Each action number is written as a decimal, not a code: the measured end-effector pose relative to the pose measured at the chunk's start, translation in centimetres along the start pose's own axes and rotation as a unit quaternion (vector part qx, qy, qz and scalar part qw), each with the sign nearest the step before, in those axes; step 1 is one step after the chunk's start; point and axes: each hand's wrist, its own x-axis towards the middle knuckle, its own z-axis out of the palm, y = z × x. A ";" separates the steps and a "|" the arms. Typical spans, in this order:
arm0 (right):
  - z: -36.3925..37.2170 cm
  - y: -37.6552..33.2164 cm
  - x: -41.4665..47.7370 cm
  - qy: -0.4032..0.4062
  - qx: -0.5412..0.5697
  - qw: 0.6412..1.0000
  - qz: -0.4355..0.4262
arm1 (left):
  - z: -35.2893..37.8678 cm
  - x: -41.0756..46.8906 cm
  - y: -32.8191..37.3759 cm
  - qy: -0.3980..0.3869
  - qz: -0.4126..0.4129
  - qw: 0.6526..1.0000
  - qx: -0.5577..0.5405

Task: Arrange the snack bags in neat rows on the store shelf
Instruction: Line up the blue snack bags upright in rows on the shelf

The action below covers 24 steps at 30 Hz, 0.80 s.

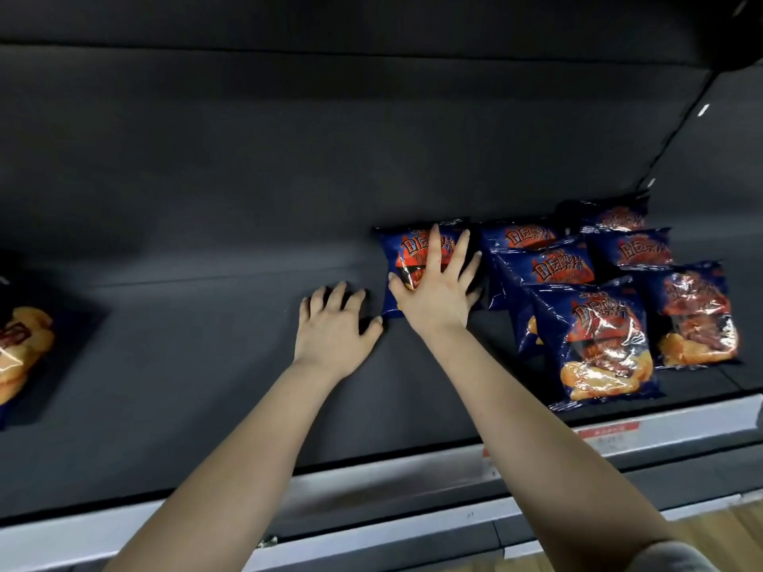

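Open dark shelf point(186, 332) floor to your left, packed chip bags to your right.

Your left hand point(334, 328) rests on bare shelf, with clear room stretching leftward until a lone bag at the far left edge point(20, 353). Your right hand point(437, 291) lies flat on a blue chip bag point(413, 258). Just right of it, a cluster of overlapping bags point(603, 324) blocks the way to the shelf's side wall point(702, 158). The strip in front of the flattened bag is bare.
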 end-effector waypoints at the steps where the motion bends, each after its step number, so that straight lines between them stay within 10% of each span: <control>1: 0.0 0.0 0.0 -0.001 -0.004 1.000 -0.003 | 0.0 0.0 0.0 0.000 0.000 1.000 0.001; 24: 0.0 0.0 0.7 -0.005 -0.040 0.999 -0.017 | 0.3 0.5 0.3 -0.004 0.001 1.000 0.010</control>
